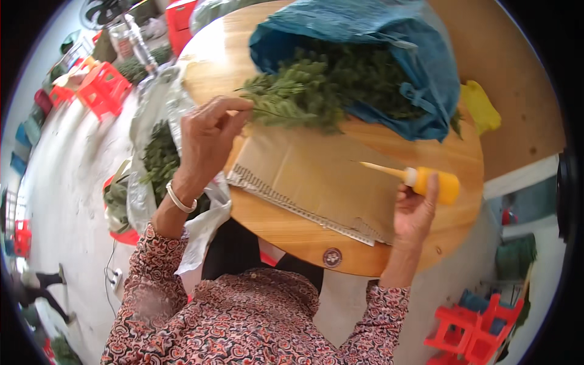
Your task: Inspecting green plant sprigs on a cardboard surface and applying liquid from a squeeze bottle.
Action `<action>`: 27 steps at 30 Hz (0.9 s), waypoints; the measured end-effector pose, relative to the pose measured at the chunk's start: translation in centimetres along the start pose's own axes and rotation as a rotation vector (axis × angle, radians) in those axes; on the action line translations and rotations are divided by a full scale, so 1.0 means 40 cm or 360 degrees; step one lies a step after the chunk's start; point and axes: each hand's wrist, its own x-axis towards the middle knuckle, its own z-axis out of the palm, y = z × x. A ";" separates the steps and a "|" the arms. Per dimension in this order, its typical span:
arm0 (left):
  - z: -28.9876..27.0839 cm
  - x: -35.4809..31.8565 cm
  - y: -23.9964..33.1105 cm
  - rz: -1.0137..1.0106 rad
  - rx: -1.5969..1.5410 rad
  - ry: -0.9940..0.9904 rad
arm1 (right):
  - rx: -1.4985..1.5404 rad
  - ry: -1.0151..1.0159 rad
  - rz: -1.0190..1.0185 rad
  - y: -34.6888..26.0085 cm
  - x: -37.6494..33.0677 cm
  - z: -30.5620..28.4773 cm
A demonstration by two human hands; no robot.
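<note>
My left hand (210, 131), with a white bangle at its wrist, pinches the stem end of a green leafy sprig (283, 109) at the near left of the foliage pile. That pile spills from the mouth of a blue woven plastic bag (435, 67) lying on the round wooden table. In my right hand (415, 213) is a yellow squeeze bottle (441, 185), tilted sideways with its long thin nozzle pointing left. Below the nozzle lies a flat piece of brown cardboard (310, 173) with a torn, corrugated front edge. The nozzle tip appears apart from the sprig.
Left of the table (213, 55), a clear plastic bag (143, 115) holds more greenery (161, 152). A yellow bag (480, 108) sits at the table's right edge. Red plastic stools (103, 90) stand at the back left, with another red stool (474, 331) at the lower right.
</note>
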 end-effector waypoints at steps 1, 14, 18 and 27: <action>-0.004 -0.008 -0.001 -0.0050 -0.0231 -0.0118 | 0.0015 0.0020 0.0015 0.004 -0.001 0.007; 0.024 -0.057 -0.069 0.0482 0.0381 -0.0733 | -0.0002 -0.0033 0.0037 0.003 -0.011 0.040; 0.037 -0.116 -0.051 0.0570 0.0458 -0.0502 | 0.0039 -0.0127 0.0114 0.013 -0.017 0.045; 0.073 -0.196 -0.011 0.0600 0.0709 -0.0557 | 0.0058 -0.0281 0.0177 0.060 -0.059 0.076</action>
